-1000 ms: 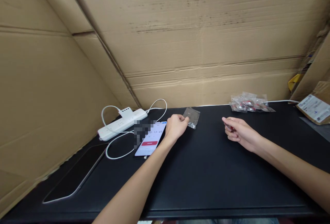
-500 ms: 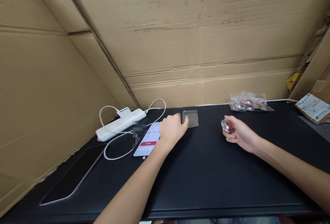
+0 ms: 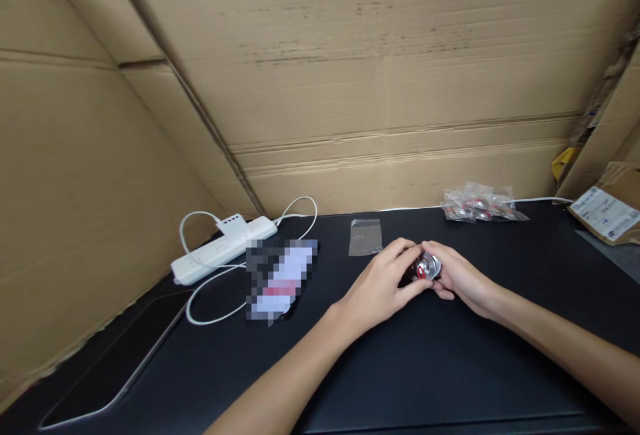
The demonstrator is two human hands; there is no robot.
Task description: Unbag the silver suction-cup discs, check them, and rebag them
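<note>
Left hand [image 3: 384,283] and right hand [image 3: 463,275] are gripping a shiny, rounded metal thingy [image 3: 429,266]; flat see-through baggie [image 3: 365,238] beyond, leftward.

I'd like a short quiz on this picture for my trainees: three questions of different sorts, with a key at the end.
1. Multiple choice. Which thing is held between the left hand and the right hand?
a) a power strip
b) a shiny silver-and-red object
c) a tablet

2. True or false. The flat clear bag lies to the left of the pile of clear bags, as the person sees it.

3. Fill the gap. The wall behind the black tabletop is made of ____.

Key
1. b
2. True
3. cardboard
</note>
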